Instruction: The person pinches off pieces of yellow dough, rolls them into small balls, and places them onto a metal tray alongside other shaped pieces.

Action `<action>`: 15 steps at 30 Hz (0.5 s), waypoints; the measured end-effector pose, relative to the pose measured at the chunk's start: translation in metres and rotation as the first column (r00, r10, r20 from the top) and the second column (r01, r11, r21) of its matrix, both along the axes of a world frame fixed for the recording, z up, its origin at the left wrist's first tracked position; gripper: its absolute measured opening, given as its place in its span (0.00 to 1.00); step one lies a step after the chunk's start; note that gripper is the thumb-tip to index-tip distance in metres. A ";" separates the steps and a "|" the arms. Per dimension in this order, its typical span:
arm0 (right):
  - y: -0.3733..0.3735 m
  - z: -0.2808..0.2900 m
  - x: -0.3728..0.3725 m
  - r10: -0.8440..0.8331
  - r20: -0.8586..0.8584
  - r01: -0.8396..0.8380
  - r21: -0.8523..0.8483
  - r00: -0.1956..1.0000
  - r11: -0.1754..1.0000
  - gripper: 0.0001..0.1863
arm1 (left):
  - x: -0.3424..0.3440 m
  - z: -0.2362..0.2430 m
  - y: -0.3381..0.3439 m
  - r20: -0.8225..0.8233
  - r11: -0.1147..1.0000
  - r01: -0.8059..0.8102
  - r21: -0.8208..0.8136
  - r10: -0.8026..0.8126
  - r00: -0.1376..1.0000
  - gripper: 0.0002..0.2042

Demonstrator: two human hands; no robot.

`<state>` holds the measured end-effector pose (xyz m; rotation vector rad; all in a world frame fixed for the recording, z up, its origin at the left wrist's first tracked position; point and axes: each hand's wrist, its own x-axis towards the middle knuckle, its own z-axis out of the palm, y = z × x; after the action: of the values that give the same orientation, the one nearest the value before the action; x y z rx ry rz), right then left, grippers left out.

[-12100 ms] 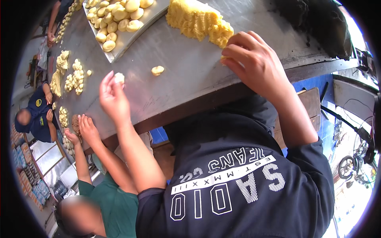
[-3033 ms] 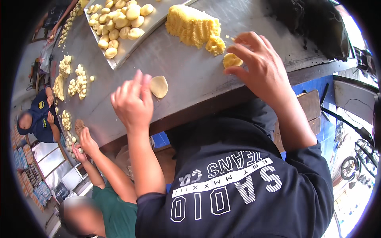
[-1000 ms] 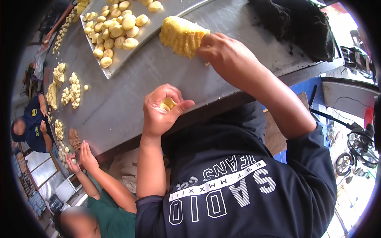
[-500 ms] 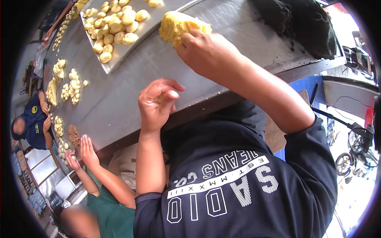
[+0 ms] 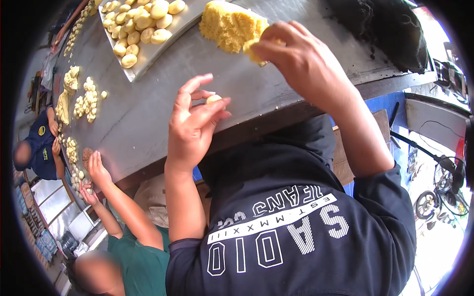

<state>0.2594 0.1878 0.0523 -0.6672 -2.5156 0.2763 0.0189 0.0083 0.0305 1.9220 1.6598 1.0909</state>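
A large lump of yellow, crumbly dough-like paste (image 5: 228,27) lies on the metal table at the top middle. Just right of it, my right hand (image 5: 303,61) pinches a smaller yellow piece of paste (image 5: 253,52) that sits against or very near the lump. My left hand (image 5: 190,121) is raised over the table's near edge, fingers curled, with a small pale dough piece (image 5: 214,99) between thumb and fingers. To the upper left stands a metal tray (image 5: 148,61) with many round, pale yellow dough balls (image 5: 143,20) piled in it.
Black cloth (image 5: 375,34) lies at the table's right end. Down the left side of the grey table (image 5: 133,113) are dough strips (image 5: 63,106), small dough pieces (image 5: 89,101) and a brown lump (image 5: 87,157). Two co-workers handle small pieces there, one in a green shirt (image 5: 143,261) close by.
My right hand has drawn back rightward from the lump with a piece of paste. My left hand has turned, bringing the pale piece into sight. The view has shifted slightly.
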 end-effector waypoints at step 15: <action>-0.019 -0.032 0.006 0.038 -0.077 -0.049 -0.154 0.996 0.987 0.15 | -0.028 -0.008 0.001 0.347 0.934 0.051 -0.353 0.080 0.935 0.27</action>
<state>0.2654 0.1687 0.0201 -0.6503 -2.4576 0.5089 -0.0093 0.0090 0.0223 1.3906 1.5407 0.9897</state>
